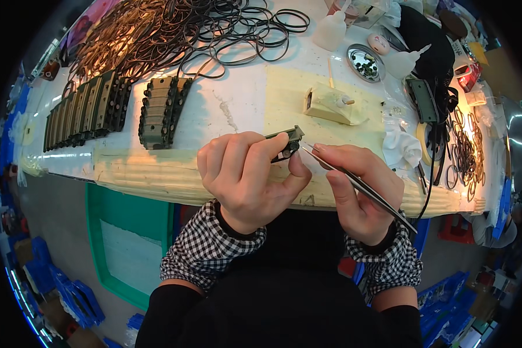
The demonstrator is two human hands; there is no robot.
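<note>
White tabletop (238, 81) spreads before the person, its near edge covered by a wrinkled, yellowish band (151, 174), with a green crate (95, 249) below it at the left. At the back lies a tangled heap of dark loops (156, 35); more loops (468, 151) lie at the far right. A long row of green parts (87, 107) stands at the left, with a shorter group (161, 113) just beside it.

Over the table's near edge, the left hand (243, 174) has a small dark green part (294, 136) pinched between thumb and fingers, its outer end sticking out toward the right. The right hand (368, 214) has its thumb and fingers closed around metal tweezers (372, 194), their points reaching the part's exposed end; whether they touch it, or how far apart they are, I cannot tell. Beyond the hands sits a pale yellow block (330, 104), and past it a round metal dish (358, 53) with small dark bits inside, near a white bottle (330, 30). Both wrists wear checked sleeve covers (211, 249).
</note>
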